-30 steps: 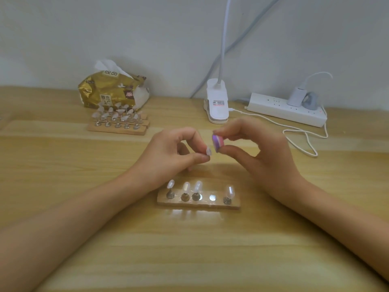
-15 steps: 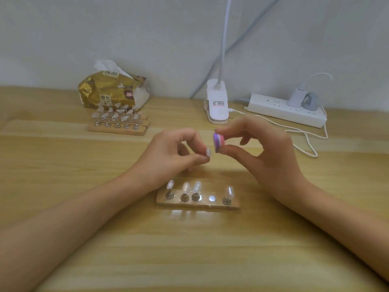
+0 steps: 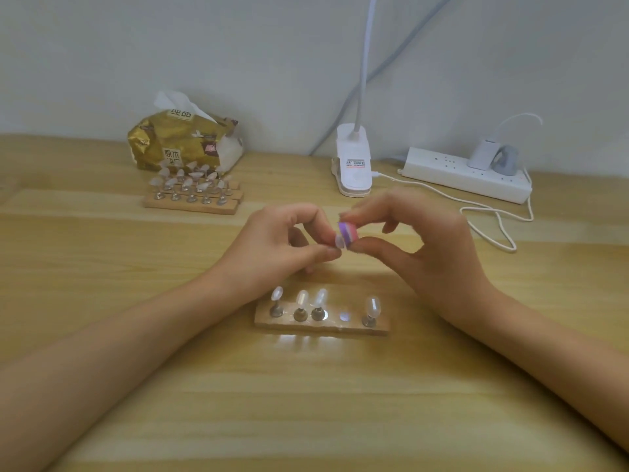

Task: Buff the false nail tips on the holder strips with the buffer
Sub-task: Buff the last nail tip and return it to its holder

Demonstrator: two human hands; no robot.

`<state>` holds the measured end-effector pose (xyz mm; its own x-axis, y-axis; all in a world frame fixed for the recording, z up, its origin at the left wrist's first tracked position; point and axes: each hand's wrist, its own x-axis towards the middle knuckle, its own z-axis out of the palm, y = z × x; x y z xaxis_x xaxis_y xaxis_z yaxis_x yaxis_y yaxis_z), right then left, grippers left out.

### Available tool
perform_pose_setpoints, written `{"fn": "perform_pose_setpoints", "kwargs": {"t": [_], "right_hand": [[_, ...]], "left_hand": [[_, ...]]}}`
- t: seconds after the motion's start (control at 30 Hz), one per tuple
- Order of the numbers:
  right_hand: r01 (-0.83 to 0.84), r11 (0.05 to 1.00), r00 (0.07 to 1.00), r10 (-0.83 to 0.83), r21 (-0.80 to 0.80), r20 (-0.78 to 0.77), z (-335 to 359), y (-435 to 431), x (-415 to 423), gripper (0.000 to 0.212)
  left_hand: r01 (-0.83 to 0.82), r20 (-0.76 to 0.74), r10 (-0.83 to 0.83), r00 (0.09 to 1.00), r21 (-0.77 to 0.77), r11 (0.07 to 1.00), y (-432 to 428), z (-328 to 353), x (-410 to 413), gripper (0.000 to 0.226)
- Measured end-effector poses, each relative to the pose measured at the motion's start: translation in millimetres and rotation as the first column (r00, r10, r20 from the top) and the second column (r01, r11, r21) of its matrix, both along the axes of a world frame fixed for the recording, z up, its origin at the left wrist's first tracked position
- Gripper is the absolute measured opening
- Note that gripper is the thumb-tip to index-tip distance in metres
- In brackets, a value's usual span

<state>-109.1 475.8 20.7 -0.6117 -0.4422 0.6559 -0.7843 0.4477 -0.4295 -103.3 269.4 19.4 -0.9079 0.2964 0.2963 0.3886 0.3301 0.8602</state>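
Up above the near wooden holder strip (image 3: 323, 327), a small clear false nail tip (image 3: 338, 241) touches the pink-and-purple buffer block (image 3: 348, 234). Left hand (image 3: 282, 247) pinches the tip between thumb and forefinger; right hand (image 3: 429, 253) pinches the buffer likewise, its other fingers curled.

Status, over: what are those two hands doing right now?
Left hand pinches one nail tip. Right hand pinches buffer, against the tip. Near holder strip: one slot bare. Nothing in the way.
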Motion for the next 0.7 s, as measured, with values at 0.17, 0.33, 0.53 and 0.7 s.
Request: {"fn": "perform_pose_setpoints", "kwargs": {"t": [0.17, 0.33, 0.53, 0.7], "right_hand": [[0.021, 0.999, 0.997, -0.018, -0.038, 0.070, 0.5, 1.1, -0.5, 0.013], [0.027, 0.999, 0.993, -0.030, 0.025, 0.117, -0.6, 0.8, -1.4, 0.009], [0.024, 0.999, 0.998, -0.026, 0.046, 0.058, -2.6, -1.3, -1.2, 0.010], [0.012, 1.000, 0.997, -0.011, 0.022, -0.070, 1.0, -3.6, -0.5, 0.012]], "left_hand": [[0.012, 0.004, -0.012, 1.000, 0.007, 1.000, 0.8, 0.8, 0.2, 0.018], [0.004, -0.004, -0.004, 1.000, -0.011, 1.000, 0.9, 0.2, 0.4, 0.020], [0.015, -0.014, -0.016, 1.000, -0.013, 1.000, 0.4, 0.8, 0.6, 0.018], [0.017, -0.018, -0.017, 1.000, -0.011, 1.000, 0.4, 0.9, 0.4, 0.020]]}}
